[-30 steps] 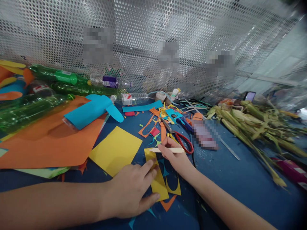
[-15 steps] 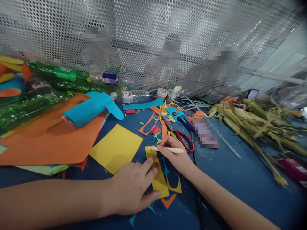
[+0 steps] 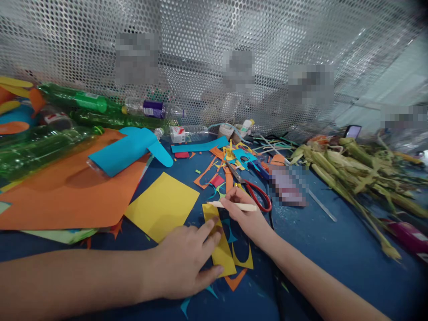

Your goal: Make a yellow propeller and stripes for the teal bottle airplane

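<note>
Flat on a narrow yellow paper strip lies my left hand, fingers spread and pressing it to the blue table. My right hand pinches a cream-coloured marker, its tip at the strip's upper end. Just beyond the right hand are red-handled scissors, partly hidden behind the fingers. A yellow paper square sits to the left of the strip. Close to its right edge lies a cut yellow scrap, with an orange scrap below.
On the left, a bottle wrapped in blue paper rests on orange paper sheets. Green plastic bottles lie behind. Coloured paper scraps are heaped in the middle. Corn husks lie at right. A perforated metal screen stands behind.
My right hand has shifted the marker slightly, its tip now nearer the strip's top left corner. The left hand stays in place on the strip.
</note>
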